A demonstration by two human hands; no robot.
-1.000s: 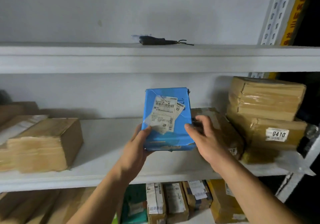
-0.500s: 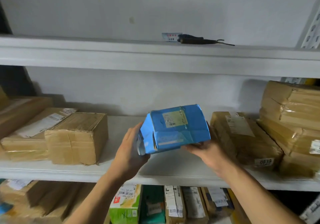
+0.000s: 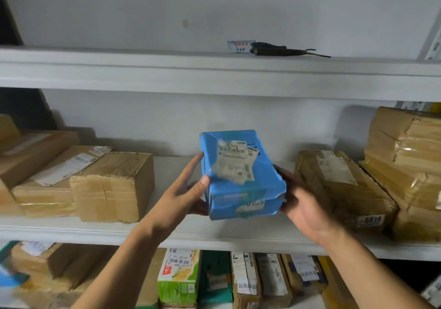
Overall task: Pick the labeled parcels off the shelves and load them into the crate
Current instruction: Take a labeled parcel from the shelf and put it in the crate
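Blue parcel (image 3: 241, 177) held between left hand (image 3: 183, 189) and right hand (image 3: 303, 203), label up, long axis pointing toward shelf.

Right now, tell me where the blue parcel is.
In the head view the blue parcel is centre frame, gripped between the left hand and right hand, in front of the middle shelf, between brown boxes on either side.

A parcel (image 3: 241, 177) sits between two hands above the middle shelf (image 3: 214, 234), boxes (image 3: 112, 187) left, more boxes (image 3: 343, 187) right, a tool (image 3: 281, 51) on the shelf above.
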